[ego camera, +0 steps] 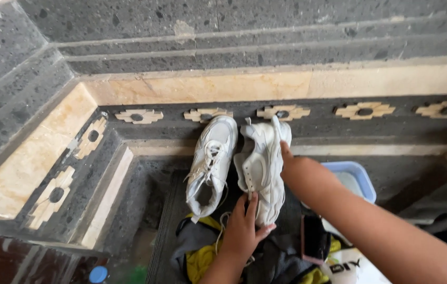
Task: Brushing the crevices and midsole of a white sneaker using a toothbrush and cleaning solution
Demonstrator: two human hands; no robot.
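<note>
Both hands gripping one white sneaker (tilted sideways), second sneaker just beside

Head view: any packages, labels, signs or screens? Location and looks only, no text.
White bag: bottom right, under the right forearm, glossy white with dark block lettering, only partly in frame.
Blue bottle cap: bottom left edge, round, with something green beside it; no label visible.
No signs or screens in view.
</note>
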